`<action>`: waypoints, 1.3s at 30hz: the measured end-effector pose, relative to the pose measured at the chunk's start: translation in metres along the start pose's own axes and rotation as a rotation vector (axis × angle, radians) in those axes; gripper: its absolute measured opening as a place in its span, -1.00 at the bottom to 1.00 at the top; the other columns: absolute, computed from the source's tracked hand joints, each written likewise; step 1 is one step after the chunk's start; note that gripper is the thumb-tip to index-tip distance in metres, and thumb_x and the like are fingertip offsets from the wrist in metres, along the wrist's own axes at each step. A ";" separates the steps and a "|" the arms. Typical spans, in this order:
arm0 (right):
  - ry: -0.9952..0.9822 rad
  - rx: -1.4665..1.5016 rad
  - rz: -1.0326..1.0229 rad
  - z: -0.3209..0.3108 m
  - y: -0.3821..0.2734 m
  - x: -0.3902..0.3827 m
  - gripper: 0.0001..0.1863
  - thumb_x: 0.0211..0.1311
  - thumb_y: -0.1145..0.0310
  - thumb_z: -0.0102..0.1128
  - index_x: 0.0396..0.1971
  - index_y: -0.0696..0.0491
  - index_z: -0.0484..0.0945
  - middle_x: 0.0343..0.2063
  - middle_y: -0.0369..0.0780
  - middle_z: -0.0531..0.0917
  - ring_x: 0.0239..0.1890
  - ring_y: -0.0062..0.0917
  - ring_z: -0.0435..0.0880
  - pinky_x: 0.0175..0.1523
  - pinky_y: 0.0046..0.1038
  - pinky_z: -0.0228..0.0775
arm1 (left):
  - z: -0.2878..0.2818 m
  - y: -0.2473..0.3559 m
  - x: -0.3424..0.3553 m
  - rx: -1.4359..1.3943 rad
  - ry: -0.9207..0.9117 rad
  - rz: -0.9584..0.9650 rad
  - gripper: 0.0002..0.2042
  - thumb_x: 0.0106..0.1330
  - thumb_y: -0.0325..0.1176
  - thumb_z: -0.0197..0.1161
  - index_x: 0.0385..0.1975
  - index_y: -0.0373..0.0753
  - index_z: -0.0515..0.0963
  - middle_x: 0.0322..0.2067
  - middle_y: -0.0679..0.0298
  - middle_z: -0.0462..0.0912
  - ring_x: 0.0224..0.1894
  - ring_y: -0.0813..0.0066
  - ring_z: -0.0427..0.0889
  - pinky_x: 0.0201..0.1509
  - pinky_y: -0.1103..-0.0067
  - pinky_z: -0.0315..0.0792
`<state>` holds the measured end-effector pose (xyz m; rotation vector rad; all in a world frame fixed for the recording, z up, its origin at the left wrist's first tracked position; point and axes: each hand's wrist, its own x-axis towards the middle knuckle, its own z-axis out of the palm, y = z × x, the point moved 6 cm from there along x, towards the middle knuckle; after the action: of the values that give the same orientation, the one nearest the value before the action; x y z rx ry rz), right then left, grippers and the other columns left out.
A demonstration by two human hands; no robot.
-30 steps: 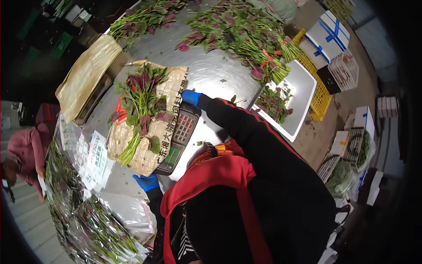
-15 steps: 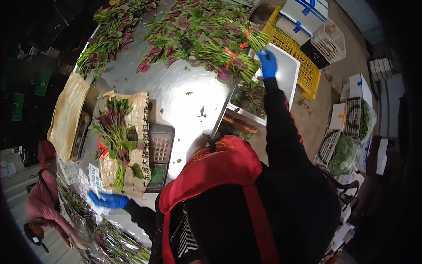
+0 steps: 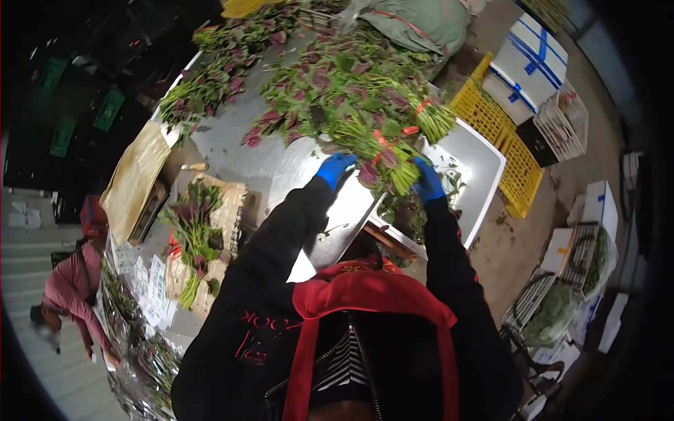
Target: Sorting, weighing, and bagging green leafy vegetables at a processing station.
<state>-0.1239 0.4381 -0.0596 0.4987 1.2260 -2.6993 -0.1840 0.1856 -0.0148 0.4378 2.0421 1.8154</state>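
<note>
- Head view showed the person with both hands, in blue gloves, at one bunch of leafy greens (image 3: pixel 375 142), which had a red tie (image 3: pixel 380 138) around its stems.
- This bunch was at the near edge of a larger pile of greens (image 3: pixel 323 88), and its cut stem ends pointed toward the person, over the corner of a white box (image 3: pixel 483 168).
- The left hand (image 3: pixel 337 168) was on the left side of the bunch, close under the leaves; its fingers were partly hidden, so one cannot tell if they were closed on it.
- The right hand (image 3: pixel 428 181) was just beside the stem ends, on their right side; its fingers reached up along the stems, but how firmly they held, one cannot tell.
- Both forearms, in black sleeves, came from below, and the left one crossed above the metal table (image 3: pixel 270 175).
- Inside the white box there were loose leaves (image 3: pixel 404 212), partly covered by the bunch.
- On the left part of the table, another bunch (image 3: pixel 198 235) was lying on brown packaging (image 3: pixel 228 210), and near it was a wooden handle (image 3: pixel 195 167).
- To the right of the white box, yellow crates (image 3: pixel 521 184) stood on the floor.
- At the far left, a co-worker in pink clothes (image 3: pixel 74 279) was bending forward.
</note>
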 end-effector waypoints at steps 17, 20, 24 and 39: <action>0.109 -1.731 -0.532 0.051 -0.152 0.110 0.11 -0.43 0.15 0.53 0.21 0.17 0.09 0.18 -0.04 0.26 0.22 -0.20 0.22 0.26 -0.31 0.07 | -0.053 -0.011 -0.108 1.068 0.409 -0.047 -0.39 0.09 -0.31 0.15 0.20 -0.26 0.17 0.24 -0.08 0.04 0.26 0.03 0.13 0.15 0.24 0.12; 0.184 -1.831 -0.641 0.058 -0.144 0.110 0.09 -0.41 0.27 0.53 0.23 0.11 0.07 0.11 -0.02 0.34 0.09 -0.16 0.35 0.13 -0.28 0.21 | -0.077 0.019 -0.108 0.971 0.442 0.063 -0.45 0.11 -0.38 0.11 0.17 -0.24 0.22 0.22 -0.06 0.10 0.20 0.00 0.20 0.11 0.25 0.17; 0.345 -2.037 -0.499 0.062 -0.139 0.111 0.15 -0.40 0.30 0.53 0.27 0.05 -0.03 0.10 0.02 0.34 0.10 -0.15 0.34 0.12 -0.28 0.21 | -0.158 0.060 -0.074 0.956 0.785 0.184 -0.52 0.11 -0.38 0.10 0.10 -0.22 0.31 0.13 -0.07 0.26 0.00 -0.07 0.39 0.02 0.26 0.31; 0.421 -2.102 -0.465 0.034 -0.133 0.131 0.12 -0.36 0.12 0.47 0.28 -0.07 -0.02 0.08 -0.07 0.35 0.08 -0.20 0.34 0.05 -0.17 0.18 | -0.585 -0.192 -0.132 1.482 0.192 -0.686 -0.74 0.15 -0.16 0.14 -0.26 -0.17 0.53 -0.30 0.06 0.59 -0.22 0.26 0.58 -0.11 0.41 0.41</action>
<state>-0.2884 0.5018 0.0097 0.3093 3.2563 -0.1523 -0.3402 -0.4122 -0.1378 -0.1379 2.8086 -0.2397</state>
